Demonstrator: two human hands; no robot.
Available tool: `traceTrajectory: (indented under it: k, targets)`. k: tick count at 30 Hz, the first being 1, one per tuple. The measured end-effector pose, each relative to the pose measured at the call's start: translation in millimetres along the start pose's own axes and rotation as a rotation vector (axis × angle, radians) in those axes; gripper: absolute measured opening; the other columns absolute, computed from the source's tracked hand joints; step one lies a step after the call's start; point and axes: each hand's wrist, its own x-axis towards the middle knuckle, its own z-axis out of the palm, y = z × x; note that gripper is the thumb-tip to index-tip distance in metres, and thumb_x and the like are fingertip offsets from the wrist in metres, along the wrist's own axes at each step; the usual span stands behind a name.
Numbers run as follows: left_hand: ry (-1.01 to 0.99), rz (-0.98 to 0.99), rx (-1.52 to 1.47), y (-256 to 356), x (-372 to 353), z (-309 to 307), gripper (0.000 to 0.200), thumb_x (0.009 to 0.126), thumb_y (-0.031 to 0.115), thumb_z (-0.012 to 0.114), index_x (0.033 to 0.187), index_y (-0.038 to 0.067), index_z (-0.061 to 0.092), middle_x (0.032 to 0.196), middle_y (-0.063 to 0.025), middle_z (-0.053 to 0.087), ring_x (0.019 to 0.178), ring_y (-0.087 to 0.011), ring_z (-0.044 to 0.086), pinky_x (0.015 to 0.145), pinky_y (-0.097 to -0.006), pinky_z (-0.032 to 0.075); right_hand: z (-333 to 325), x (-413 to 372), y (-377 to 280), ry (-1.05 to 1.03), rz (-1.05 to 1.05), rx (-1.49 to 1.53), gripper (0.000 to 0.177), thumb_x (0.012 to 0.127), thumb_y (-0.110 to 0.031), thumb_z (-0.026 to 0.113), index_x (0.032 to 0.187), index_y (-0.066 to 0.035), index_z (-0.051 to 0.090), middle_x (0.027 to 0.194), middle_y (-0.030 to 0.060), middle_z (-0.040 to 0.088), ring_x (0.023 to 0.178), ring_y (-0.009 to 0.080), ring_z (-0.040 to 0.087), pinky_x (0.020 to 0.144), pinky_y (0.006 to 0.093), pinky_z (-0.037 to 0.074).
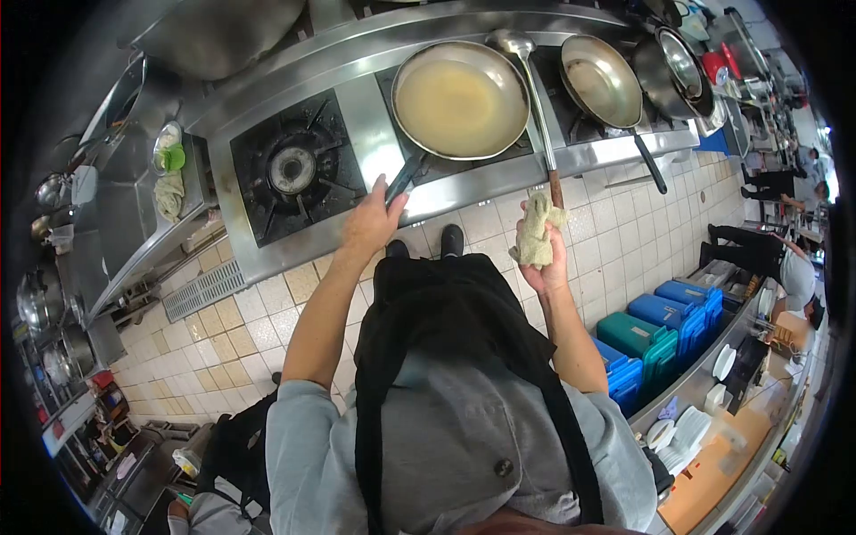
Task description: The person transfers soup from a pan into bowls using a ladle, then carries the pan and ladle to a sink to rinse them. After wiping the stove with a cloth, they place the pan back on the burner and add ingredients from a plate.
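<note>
My left hand (370,218) is beside the black handle of a large pan (461,100) on the stove; its fingertips are close to the handle, and whether they grip it is unclear. Yellowish liquid covers the pan's bottom. My right hand (550,263) is closed around a crumpled pale cloth (536,234). Close above that cloth is the wooden end of a long metal ladle (539,102), whose bowl rests at the back of the stove. A smaller pan (601,82) stands to the right with its handle pointing toward the front.
An unlit burner (292,169) is at the left of the stove. At the far left is a sink counter with a green item (172,157) and a cloth (169,196). Blue and green bins (637,341) stand at the right. Other people stand at the far right and lower left.
</note>
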Motion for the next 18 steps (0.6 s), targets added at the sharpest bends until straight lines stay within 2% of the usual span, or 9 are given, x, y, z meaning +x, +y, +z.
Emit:
traceTrajectory:
  k: [1, 2, 4, 5, 7, 13, 15, 16, 18]
  targets:
    - [-0.017, 0.002, 0.03, 4, -1, -1, 0.062, 0.104, 0.054, 0.048, 0.137, 0.002, 0.051, 0.111, -0.03, 0.07, 0.106, -0.0481, 0.067, 0.091, -0.0575, 0.051, 1, -1, -3, 0.042, -0.044, -0.036, 0.052, 0.095, -0.036, 0.062, 0.137, -0.007, 0.056, 0.105, 0.0067, 0.066, 0.089, 0.0171, 0.066, 0.073, 0.0332, 0.056]
    - [-0.009, 0.006, 0.035, 9, -2, -4, 0.062, 0.104, 0.054, 0.048, 0.137, 0.002, 0.051, 0.111, -0.03, 0.07, 0.106, -0.0481, 0.067, 0.091, -0.0575, 0.051, -4, -1, -8, 0.034, -0.05, -0.032, 0.052, 0.095, -0.036, 0.062, 0.137, -0.007, 0.056, 0.105, 0.0067, 0.066, 0.089, 0.0171, 0.066, 0.073, 0.0332, 0.056]
    - [-0.064, -0.044, 0.07, 16, -3, -11, 0.051, 0.104, 0.049, 0.051, 0.116, 0.0, 0.056, 0.096, -0.0307, 0.071, 0.094, -0.0519, 0.068, 0.082, -0.0595, 0.052, -14, 0, -18, 0.024, -0.008, -0.072, 0.049, 0.093, -0.031, 0.067, 0.133, -0.006, 0.057, 0.105, 0.0071, 0.066, 0.092, 0.0181, 0.066, 0.075, 0.0344, 0.057]
    - [-0.056, -0.043, 0.074, 16, -5, -13, 0.051, 0.104, 0.049, 0.051, 0.116, 0.0, 0.056, 0.096, -0.0307, 0.071, 0.094, -0.0519, 0.068, 0.082, -0.0595, 0.052, -18, 1, -21, 0.017, -0.011, -0.069, 0.049, 0.093, -0.031, 0.067, 0.133, -0.006, 0.057, 0.105, 0.0071, 0.066, 0.092, 0.0181, 0.066, 0.075, 0.0344, 0.057]
    - [0.013, -0.028, 0.091, 15, -6, -14, 0.046, 0.104, 0.045, 0.053, 0.101, 0.0, 0.055, 0.091, -0.0318, 0.07, 0.09, -0.0527, 0.067, 0.079, -0.0603, 0.052, -22, 3, -31, 0.038, -0.037, -0.201, 0.057, 0.092, -0.033, 0.065, 0.14, -0.003, 0.054, 0.101, 0.0072, 0.064, 0.086, 0.0155, 0.063, 0.074, 0.0297, 0.053]
    - [0.029, -0.049, 0.119, 20, -11, -14, 0.046, 0.104, 0.046, 0.054, 0.105, 0.0, 0.058, 0.097, -0.0305, 0.07, 0.095, -0.0484, 0.068, 0.082, -0.0579, 0.053, -55, 7, -42, 0.076, -0.006, -0.223, 0.056, 0.093, -0.031, 0.066, 0.14, -0.002, 0.054, 0.103, 0.0085, 0.065, 0.089, 0.0178, 0.065, 0.073, 0.0335, 0.055]
    - [0.2, 0.015, 0.12, 15, -19, -9, 0.048, 0.102, 0.046, 0.057, 0.116, 0.0, 0.061, 0.108, -0.0289, 0.069, 0.104, -0.0447, 0.067, 0.087, -0.053, 0.054, -48, 9, -41, 0.04, 0.025, -0.218, 0.057, 0.092, -0.03, 0.067, 0.14, -0.001, 0.054, 0.106, 0.0097, 0.066, 0.089, 0.0183, 0.065, 0.072, 0.0328, 0.056]
    - [0.232, -0.039, 0.089, 30, -31, -21, 0.054, 0.102, 0.046, 0.056, 0.133, 0.002, 0.057, 0.124, -0.0261, 0.064, 0.115, -0.0432, 0.062, 0.095, -0.0504, 0.051, -51, 13, -38, -0.024, 0.058, -0.238, 0.057, 0.092, -0.029, 0.068, 0.139, -0.001, 0.054, 0.107, 0.0099, 0.066, 0.09, 0.0185, 0.066, 0.072, 0.0319, 0.056]
    - [0.329, 0.092, 0.048, 49, -51, -36, 0.063, 0.099, 0.043, 0.061, 0.141, -0.003, 0.05, 0.131, -0.0263, 0.061, 0.12, -0.0435, 0.058, 0.102, -0.0497, 0.049, -38, 29, -26, -0.153, 0.136, -0.27, 0.057, 0.092, -0.029, 0.069, 0.139, 0.0, 0.055, 0.108, 0.0102, 0.067, 0.091, 0.0186, 0.066, 0.072, 0.0309, 0.056]
